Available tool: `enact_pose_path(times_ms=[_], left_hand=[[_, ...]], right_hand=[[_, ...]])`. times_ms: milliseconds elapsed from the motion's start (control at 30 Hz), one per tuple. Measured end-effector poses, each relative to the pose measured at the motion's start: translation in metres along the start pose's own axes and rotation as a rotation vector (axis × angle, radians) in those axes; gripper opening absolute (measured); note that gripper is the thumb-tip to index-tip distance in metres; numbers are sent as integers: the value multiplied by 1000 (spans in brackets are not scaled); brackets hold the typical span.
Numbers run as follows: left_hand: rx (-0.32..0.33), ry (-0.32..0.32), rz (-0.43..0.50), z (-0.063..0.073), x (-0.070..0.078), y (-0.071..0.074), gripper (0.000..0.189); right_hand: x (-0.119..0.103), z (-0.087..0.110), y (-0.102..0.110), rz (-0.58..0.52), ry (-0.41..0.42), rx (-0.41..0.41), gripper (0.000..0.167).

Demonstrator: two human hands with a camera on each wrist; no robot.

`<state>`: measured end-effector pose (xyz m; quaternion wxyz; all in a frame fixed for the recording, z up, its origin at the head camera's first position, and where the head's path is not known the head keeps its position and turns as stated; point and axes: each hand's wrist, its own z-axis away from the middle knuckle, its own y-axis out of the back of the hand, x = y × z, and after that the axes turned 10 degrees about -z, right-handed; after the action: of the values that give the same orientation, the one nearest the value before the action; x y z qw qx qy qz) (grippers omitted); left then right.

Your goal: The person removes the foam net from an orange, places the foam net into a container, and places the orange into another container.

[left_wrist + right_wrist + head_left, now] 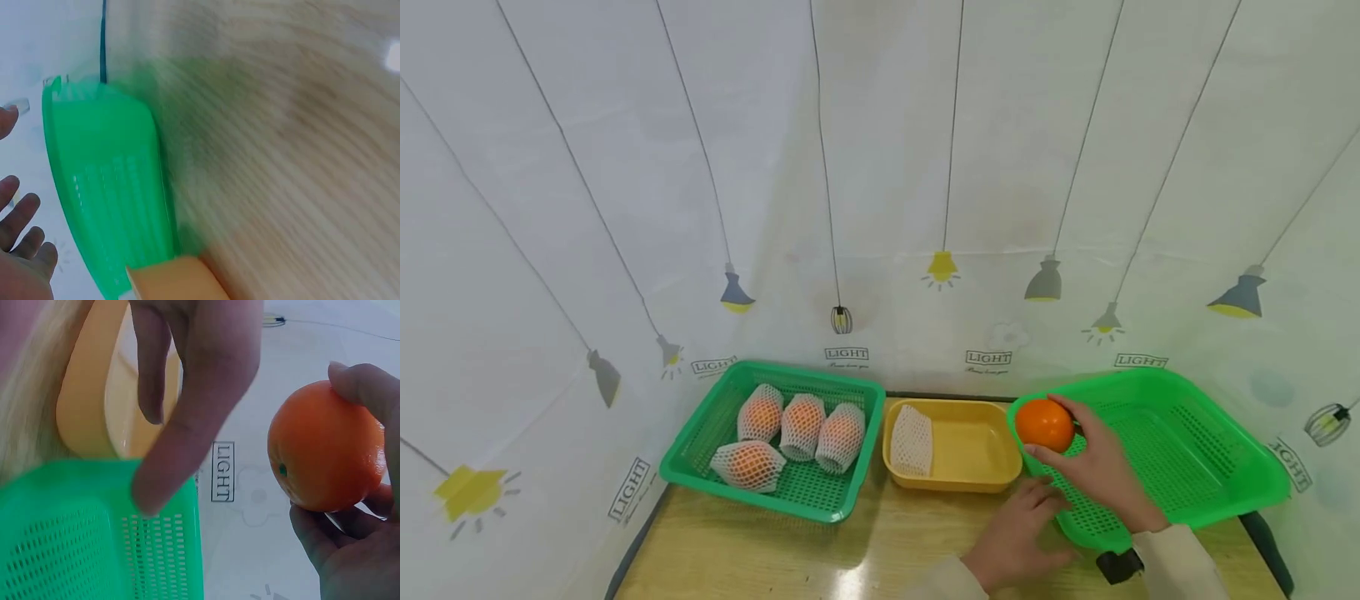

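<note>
My right hand [1101,467] grips a bare orange [1045,425] between thumb and fingers, over the left rim of the bright green basket [1180,508]. A small green stem spot shows on the orange [325,447] in the right wrist view. My left hand [1018,533] is lower and to the left, near the front of that basket, holding nothing. Its fingers [22,222] are spread and relaxed in the left wrist view. The yellow tray [973,450] beside the hands contains one white foam net sleeve [912,442].
On the left, a darker green basket [820,497] holds several oranges in white foam nets [802,425]. All three containers stand on a wooden table [760,550]. A white printed sheet [887,167] with lamp drawings hangs behind and at the sides.
</note>
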<state>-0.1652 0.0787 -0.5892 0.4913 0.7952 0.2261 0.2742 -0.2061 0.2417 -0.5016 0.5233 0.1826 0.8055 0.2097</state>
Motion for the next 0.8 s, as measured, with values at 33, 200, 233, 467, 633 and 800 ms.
enact_pose_path(times_ms=[33, 200, 233, 467, 633, 800], left_hand=[[-27, -4, -4, -2, 4, -2, 49], [-81, -44, -56, -6, 16, -13, 44], [-71, -51, -70, -6, 17, -15, 42], [53, -50, -137, -10, 21, -27, 28], [100, -43, -152, -15, 21, -32, 18], [107, -48, -128, -17, 19, -35, 17]], right_hand=[[2, -3, 2, 19, -7, -10, 81], [17, -18, 12, 74, -54, -91, 85], [20, -21, 14, 81, -59, -107, 85], [48, -36, 17, 151, -69, -175, 86], [66, -44, 17, 198, -78, -239, 82], [81, -46, 15, 227, -99, -286, 80]])
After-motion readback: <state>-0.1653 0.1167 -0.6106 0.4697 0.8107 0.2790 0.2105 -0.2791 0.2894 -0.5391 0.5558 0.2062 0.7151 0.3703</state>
